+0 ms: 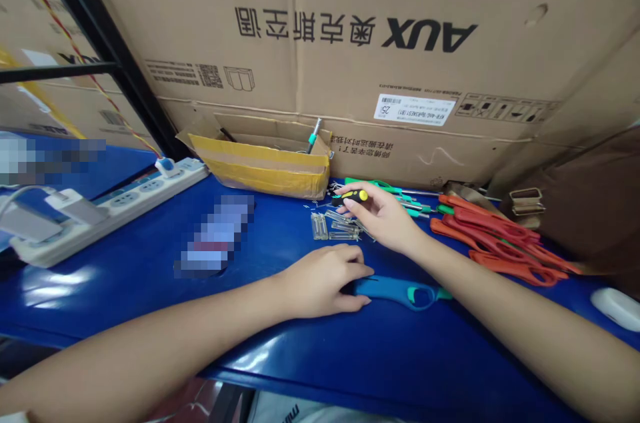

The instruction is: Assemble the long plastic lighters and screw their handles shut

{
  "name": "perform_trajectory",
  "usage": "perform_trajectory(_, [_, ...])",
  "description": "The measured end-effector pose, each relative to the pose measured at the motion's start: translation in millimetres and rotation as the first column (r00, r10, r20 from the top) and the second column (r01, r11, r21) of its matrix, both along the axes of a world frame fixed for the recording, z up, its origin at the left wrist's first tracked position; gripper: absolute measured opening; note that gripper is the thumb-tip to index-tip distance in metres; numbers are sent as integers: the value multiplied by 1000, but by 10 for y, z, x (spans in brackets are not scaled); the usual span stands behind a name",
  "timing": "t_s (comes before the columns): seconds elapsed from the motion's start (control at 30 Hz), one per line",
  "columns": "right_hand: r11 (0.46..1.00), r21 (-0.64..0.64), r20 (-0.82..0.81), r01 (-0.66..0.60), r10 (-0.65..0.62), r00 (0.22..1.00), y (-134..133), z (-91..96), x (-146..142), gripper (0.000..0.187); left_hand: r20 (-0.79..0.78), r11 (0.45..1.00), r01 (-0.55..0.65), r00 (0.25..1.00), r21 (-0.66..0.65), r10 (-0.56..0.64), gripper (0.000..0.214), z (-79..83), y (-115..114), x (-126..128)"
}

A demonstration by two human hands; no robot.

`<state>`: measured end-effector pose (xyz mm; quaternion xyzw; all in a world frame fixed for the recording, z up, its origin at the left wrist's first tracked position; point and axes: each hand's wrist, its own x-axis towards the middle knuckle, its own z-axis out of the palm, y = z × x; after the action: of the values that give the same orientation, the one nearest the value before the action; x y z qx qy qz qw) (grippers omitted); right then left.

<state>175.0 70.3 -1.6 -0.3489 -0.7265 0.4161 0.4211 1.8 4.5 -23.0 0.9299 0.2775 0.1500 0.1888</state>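
My left hand (320, 280) rests on the blue table (150, 263), fingers curled over one end of a blue-handled tool with a green loop (400, 291). Farther back, my right hand (383, 213) pinches a small black and yellow tool (351, 196) between thumb and fingers. Just below that hand lies a heap of shiny metal blades (333, 226).
A pile of orange-handled scissors (495, 240) lies at the right, green-handled ones (400, 191) behind my right hand. A small open cardboard box (260, 160) holds tools. A white power strip (100, 210) sits at the left. Large cartons (380, 43) wall the back.
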Motion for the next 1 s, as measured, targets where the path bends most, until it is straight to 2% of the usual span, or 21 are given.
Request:
perform_trajectory(0.2, [1000, -11, -52, 7, -7, 999, -1, -27, 15, 30, 46, 999, 8, 999, -45, -6, 46, -22, 9, 6])
perform_trajectory(0.33, [996, -7, -144, 87, -87, 986, -50, 35, 77, 31, 122, 992, 11, 993, -123, 5, 45, -65, 30, 7])
perform_trajectory(0.5, [972, -30, -342, 232, -228, 912, -230, 187, 292, 25, 220, 983, -10, 974, -185, 52, 46, -124, 34, 43])
perform_trajectory(0.7, [953, -93, -477, 288, -296, 827, -498, 319, 592, 24, 276, 965, -55, 953, -256, 128, 46, -149, -2, 117])
perform_trajectory(0.8, [941, -157, -515, 301, -338, 787, -588, 294, 662, 24, 345, 941, -112, 911, -321, 226, 51, -124, -8, 130])
perform_trajectory(0.87, [930, -185, -536, 318, -366, 761, -619, 248, 682, 25, 404, 919, -148, 864, -366, 300, 46, -103, -9, 139])
perform_trajectory(0.93, [924, -211, -545, 319, -382, 746, -632, 201, 695, 25, 446, 897, -143, 828, -418, 340, 35, -84, -12, 152])
perform_trajectory(1.0, [922, -244, -545, 300, -387, 744, -634, 170, 707, 26, 463, 852, -114, 798, -511, 385, 31, -65, -24, 167])
